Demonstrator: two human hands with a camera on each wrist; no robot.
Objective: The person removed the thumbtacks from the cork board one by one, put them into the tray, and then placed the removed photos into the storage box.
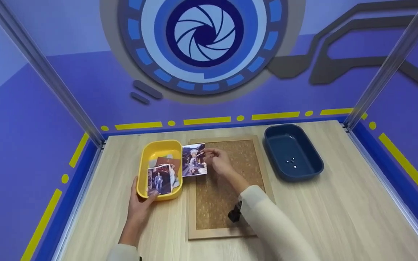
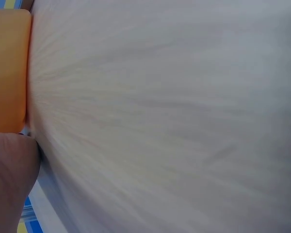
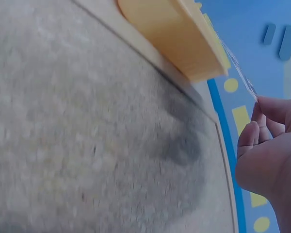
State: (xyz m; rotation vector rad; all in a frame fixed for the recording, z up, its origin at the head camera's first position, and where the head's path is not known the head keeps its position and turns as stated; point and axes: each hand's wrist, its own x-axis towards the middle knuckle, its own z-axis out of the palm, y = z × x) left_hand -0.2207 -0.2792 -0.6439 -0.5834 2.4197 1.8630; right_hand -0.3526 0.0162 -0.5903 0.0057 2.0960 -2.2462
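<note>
My right hand [image 1: 219, 162] pinches a photo print [image 1: 194, 160] by its right edge, above the corkboard's left side and beside the yellow tray [image 1: 165, 146]. In the right wrist view the photo [image 3: 241, 70] appears nearly edge-on, between thumb and fingertip. My left hand [image 1: 139, 204] grips the tray at its near left corner, the thumb over the rim and the fingers along the outer wall. Inside the tray lie several prints, among them a photo of a standing figure [image 1: 159, 180]. The left wrist view has only part of that hand [image 2: 12, 165] against the tray wall [image 2: 7, 68].
The wood-framed corkboard [image 1: 223, 203] lies flat mid-table, partly under my right forearm. To its right stands a dark blue tray [image 1: 283, 148] with several small shiny pieces [image 1: 291, 161] inside. Patterned purple-blue walls and metal posts [image 1: 386, 65] bound the tabletop [image 1: 343, 203].
</note>
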